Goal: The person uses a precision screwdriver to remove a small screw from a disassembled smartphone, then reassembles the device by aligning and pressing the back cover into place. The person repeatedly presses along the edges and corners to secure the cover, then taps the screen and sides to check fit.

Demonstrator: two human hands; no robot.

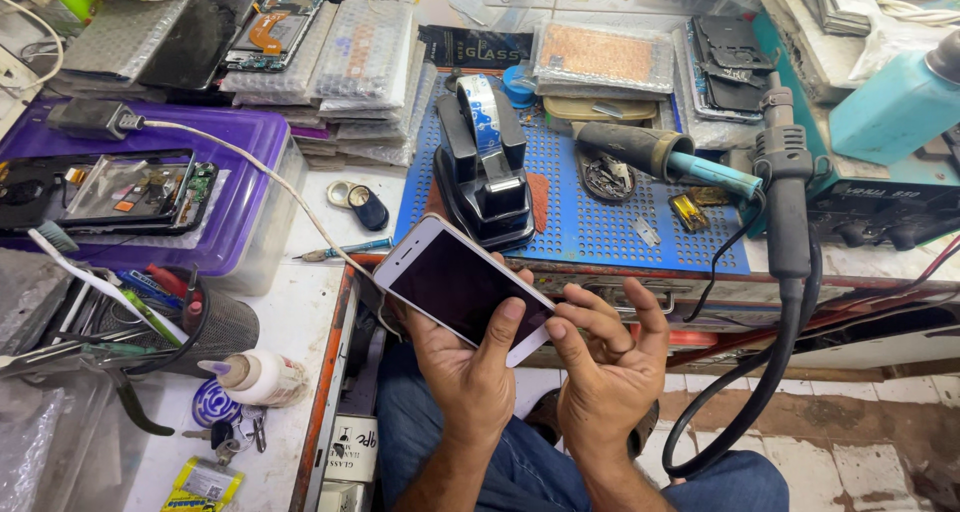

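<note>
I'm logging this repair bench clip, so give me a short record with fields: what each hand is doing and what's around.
Left hand: cradles a white smartphone, dark screen up, thumb on its lower edge
Right hand: touches the phone's bottom corner with thumb, fingers spread
Behind the phone: black tape dispenser on blue perforated mat
Right side: hot-air wand with black hose
Left side: opened phone on purple bin lid
</note>
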